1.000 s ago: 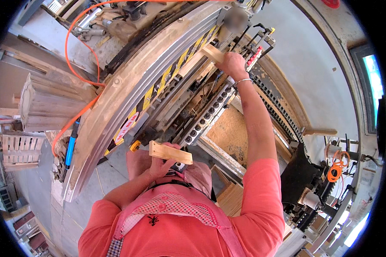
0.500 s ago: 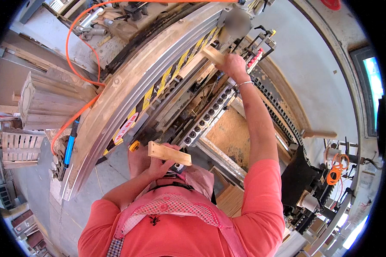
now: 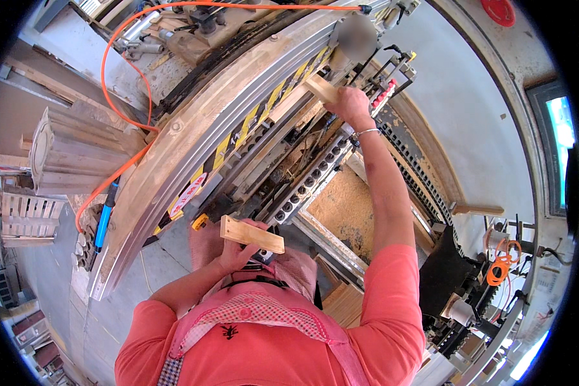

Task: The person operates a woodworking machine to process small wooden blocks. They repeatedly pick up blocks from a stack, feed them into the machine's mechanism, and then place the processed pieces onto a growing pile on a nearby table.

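Observation:
My left hand (image 3: 238, 252) is closed round a short wooden block (image 3: 254, 235) held in front of my apron, a dark hole showing near one end. Stretched far forward, my right hand (image 3: 352, 107) grips the near end of a second wooden piece (image 3: 321, 89) at the machine. That piece touches or overlaps a longer wooden strip (image 3: 289, 105) beside the yellow-and-black striped rail; which of the two, I cannot tell. A bracelet circles my right wrist.
A curved metal guide rail (image 3: 174, 138) sweeps across the left, an orange hose (image 3: 103, 77) over it. Sawdust fills a tray (image 3: 338, 209) under my right forearm. Chain tracks (image 3: 424, 186) and a screen (image 3: 560, 145) are on the right. A blue tool (image 3: 105, 222) hangs at left.
The view has shifted slightly. My left hand and its block sit a touch lower and left; my right hand stays on its wooden piece.

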{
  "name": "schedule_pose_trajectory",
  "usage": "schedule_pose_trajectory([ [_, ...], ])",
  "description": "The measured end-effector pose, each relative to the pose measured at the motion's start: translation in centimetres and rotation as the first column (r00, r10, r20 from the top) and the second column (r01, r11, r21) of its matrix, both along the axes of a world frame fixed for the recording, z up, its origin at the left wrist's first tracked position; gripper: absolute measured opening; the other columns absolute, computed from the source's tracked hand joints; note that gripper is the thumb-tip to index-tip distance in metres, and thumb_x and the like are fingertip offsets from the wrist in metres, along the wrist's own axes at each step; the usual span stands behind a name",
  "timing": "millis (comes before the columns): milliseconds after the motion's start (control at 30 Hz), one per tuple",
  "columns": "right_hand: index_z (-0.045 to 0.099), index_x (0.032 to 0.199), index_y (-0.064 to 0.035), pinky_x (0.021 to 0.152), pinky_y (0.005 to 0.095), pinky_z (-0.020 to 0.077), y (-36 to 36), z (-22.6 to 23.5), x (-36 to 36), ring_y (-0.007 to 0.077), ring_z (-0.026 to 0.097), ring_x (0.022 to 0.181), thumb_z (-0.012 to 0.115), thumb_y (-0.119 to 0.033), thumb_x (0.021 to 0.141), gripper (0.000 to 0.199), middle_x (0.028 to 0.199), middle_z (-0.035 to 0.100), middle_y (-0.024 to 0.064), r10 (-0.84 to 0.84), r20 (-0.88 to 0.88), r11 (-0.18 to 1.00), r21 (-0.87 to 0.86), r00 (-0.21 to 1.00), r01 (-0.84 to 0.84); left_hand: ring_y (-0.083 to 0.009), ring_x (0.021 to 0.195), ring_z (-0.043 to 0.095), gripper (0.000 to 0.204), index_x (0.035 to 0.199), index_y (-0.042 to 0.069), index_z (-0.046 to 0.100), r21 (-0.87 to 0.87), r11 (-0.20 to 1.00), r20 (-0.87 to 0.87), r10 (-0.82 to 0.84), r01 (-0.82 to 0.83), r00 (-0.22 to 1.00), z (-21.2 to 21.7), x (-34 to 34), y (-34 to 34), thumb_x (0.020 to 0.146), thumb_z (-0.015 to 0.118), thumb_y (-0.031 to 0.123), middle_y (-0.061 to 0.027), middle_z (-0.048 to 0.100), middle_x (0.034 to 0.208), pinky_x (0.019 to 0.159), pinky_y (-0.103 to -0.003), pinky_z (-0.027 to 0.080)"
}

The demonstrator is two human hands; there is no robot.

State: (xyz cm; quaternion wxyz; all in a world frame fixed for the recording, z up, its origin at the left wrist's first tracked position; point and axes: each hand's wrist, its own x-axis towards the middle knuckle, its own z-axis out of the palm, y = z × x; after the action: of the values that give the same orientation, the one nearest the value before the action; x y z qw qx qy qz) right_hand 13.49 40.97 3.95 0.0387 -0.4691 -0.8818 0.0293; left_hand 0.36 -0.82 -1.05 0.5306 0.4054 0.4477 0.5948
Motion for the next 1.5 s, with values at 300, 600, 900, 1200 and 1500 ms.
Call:
schedule_pose_trajectory([
  [300, 0.069, 0.079, -0.0025, 0.07, 0.0381, 0.0531, 0.3, 0.0, -0.3, 0.0303, 0.065, 0.077, 0.072, -0.046, 0.063, 0.046, 0.08, 0.066, 0.0153, -0.02, 0.022, 0.999, -0.027, 1.0, 0.02, -0.0197, 0.11, 0.049, 0.043, 0.119, 0.001, 0.038, -0.021, 1.0, 0.02, -0.017, 0.017, 1.0, 0.6, 0.0, 0.2, 0.084, 0.059, 0.01, -0.0134, 0.049, 0.118, 0.094, -0.035, 0.04],
  [600, 0.069, 0.082, -0.0025, 0.072, 0.0395, 0.0523, 0.5, 0.1, -0.6, 0.0309, 0.065, 0.079, 0.072, -0.045, 0.064, 0.047, 0.081, 0.066, 0.0176, 0.002, 0.079, 0.998, -0.061, 0.997, 0.003, -0.0187, 0.107, 0.053, 0.043, 0.118, 0.002, 0.041, -0.067, 0.997, 0.044, -0.04, 0.043, 0.998, 0.7, -0.2, 0.1, 0.083, 0.063, 0.011, -0.0121, 0.051, 0.118, 0.09, -0.034, 0.044],
  [900, 0.066, 0.077, -0.0025, 0.068, 0.0431, 0.0518, 0.3, 0.2, -0.6, 0.0349, 0.064, 0.075, 0.068, -0.047, 0.065, 0.047, 0.077, 0.065, 0.0195, 0.053, 0.07, 0.998, 0.024, 0.996, -0.055, -0.0207, 0.108, 0.054, 0.043, 0.118, 0.004, 0.041, 0.01, 1.0, 0.021, -0.006, 0.005, 1.0, -0.3, 0.4, 0.0, 0.082, 0.063, 0.011, -0.011, 0.055, 0.113, 0.092, -0.037, 0.044],
  [1200, 0.067, 0.081, -0.0042, 0.068, 0.0442, 0.0509, 0.5, -0.6, -0.6, 0.0369, 0.063, 0.076, 0.07, -0.046, 0.064, 0.045, 0.078, 0.064, 0.0211, 0.093, 0.046, 0.993, 0.067, 0.995, -0.096, -0.0237, 0.115, 0.049, 0.052, 0.126, 0.003, 0.037, 0.087, 0.99, 0.183, 0.093, -0.111, 0.979, 3.1, -0.3, -5.3, 0.088, 0.06, 0.03, -0.0124, 0.051, 0.121, 0.097, -0.041, 0.039],
  [1500, 0.06, 0.108, 0.0001, 0.078, 0.0449, 0.0467, -2.3, -0.4, 0.5, 0.0382, 0.057, 0.096, 0.072, -0.033, 0.072, 0.05, 0.105, 0.061, 0.0216, 0.086, -0.172, 0.965, 0.261, 0.981, -0.039, -0.0167, 0.102, 0.056, 0.03, 0.118, 0.004, 0.05, -0.336, 0.584, -0.234, 0.708, -0.739, 0.666, 0.4, -10.8, -19.6, 0.091, 0.054, 0.015, -0.0087, 0.059, 0.108, 0.085, -0.03, 0.047],
])
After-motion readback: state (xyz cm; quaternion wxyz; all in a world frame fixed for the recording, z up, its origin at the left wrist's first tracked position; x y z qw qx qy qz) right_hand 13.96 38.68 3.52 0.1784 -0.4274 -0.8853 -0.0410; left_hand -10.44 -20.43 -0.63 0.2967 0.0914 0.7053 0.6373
